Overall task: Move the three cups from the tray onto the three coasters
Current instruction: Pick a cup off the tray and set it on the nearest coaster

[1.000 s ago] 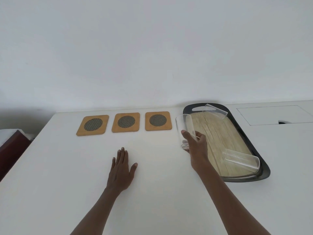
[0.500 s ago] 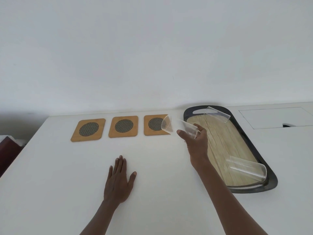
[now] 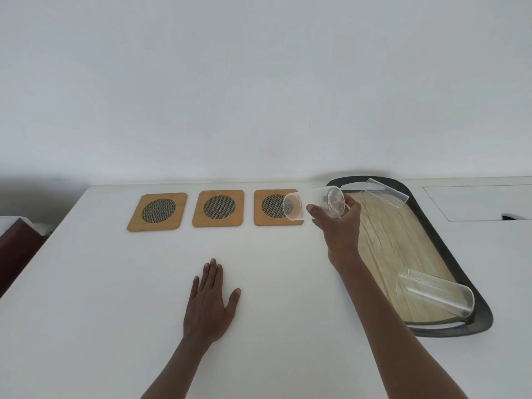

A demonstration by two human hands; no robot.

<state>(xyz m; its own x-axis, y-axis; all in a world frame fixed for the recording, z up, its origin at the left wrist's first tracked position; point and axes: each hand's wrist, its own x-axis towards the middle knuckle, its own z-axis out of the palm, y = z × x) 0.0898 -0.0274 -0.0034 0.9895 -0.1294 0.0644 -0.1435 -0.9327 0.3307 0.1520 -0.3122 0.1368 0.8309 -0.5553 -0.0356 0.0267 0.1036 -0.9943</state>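
My right hand [image 3: 339, 226] has carried a gripped cup [image 3: 313, 203], now tipped sideways, over the rightmost coaster [image 3: 276, 223]; left hand [image 3: 208, 305] rests open.

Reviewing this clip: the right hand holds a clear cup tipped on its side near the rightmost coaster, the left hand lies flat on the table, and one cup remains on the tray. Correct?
Nearly. The head view shows two cups on the tray, not one: the far cup and the near cup. The rest holds.

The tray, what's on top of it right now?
Two clear cups lie on their sides on the tray: the far cup and the near cup. The right hand, holding a third cup, hides some of the tray's left edge.
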